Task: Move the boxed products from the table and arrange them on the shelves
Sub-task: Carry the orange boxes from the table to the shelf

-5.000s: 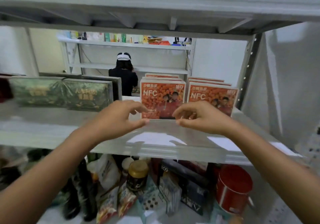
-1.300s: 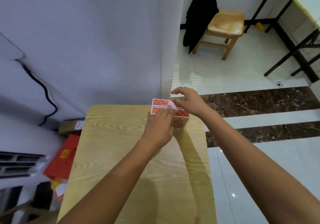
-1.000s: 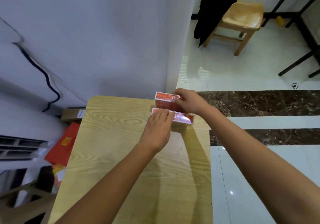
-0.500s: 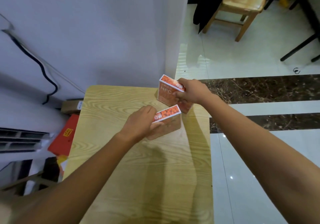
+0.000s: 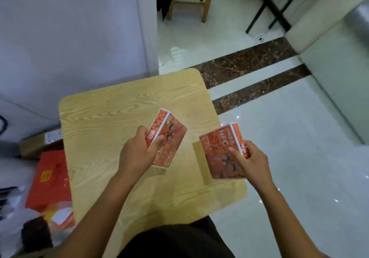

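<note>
Gripping 1 orange box in each hand, the person stands at the near edge of the wooden table (image 5: 119, 108). The left hand (image 5: 135, 155) curls round the left box (image 5: 169, 136), held over the tabletop. The right hand (image 5: 250, 163) clasps the right box (image 5: 219, 154), marked NFC, over the table's right edge. A red bag (image 5: 50, 178) lies on the floor to the left.

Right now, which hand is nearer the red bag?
Left. The left hand grips one box over the table, right of the red bag; the right hand grips the other box at the table's opposite edge.
</note>
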